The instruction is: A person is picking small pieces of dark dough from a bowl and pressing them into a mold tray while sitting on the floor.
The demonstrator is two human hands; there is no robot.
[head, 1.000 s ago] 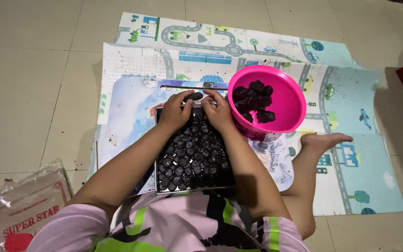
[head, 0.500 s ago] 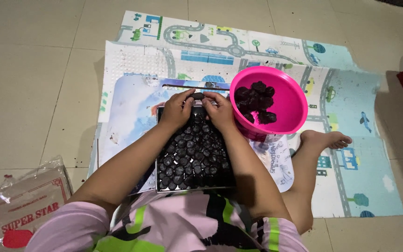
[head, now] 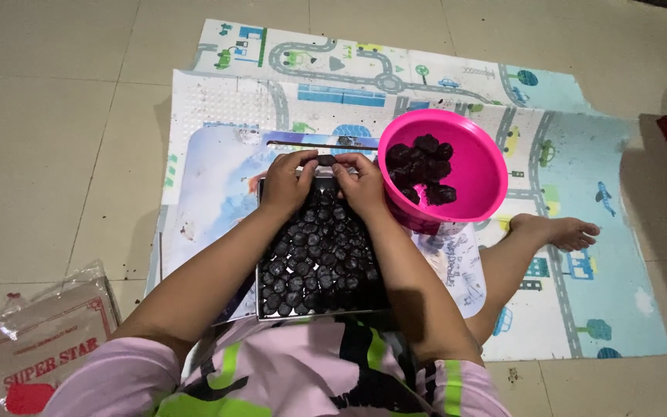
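Note:
A square metal tray [head: 259,255] lies on the floor mat in front of me, packed with rows of small dark balls [head: 314,259]. My left hand [head: 286,181] and my right hand [head: 358,184] meet at the tray's far edge. Between their fingertips they pinch one dark lump [head: 326,161], held from both sides. Just right of my right hand stands a bright pink bowl [head: 482,174] with a heap of the same dark lumps [head: 424,166] inside.
A printed road-pattern play mat [head: 565,201] covers the tiled floor. A thin dark stick [head: 310,144] lies beyond the tray. My bare foot [head: 557,230] rests on the mat at right. A clear plastic bag [head: 32,340] lies at lower left.
Both hands have stayed at the tray's far edge, working the dark lump between the fingers. Bowl and tray have not moved.

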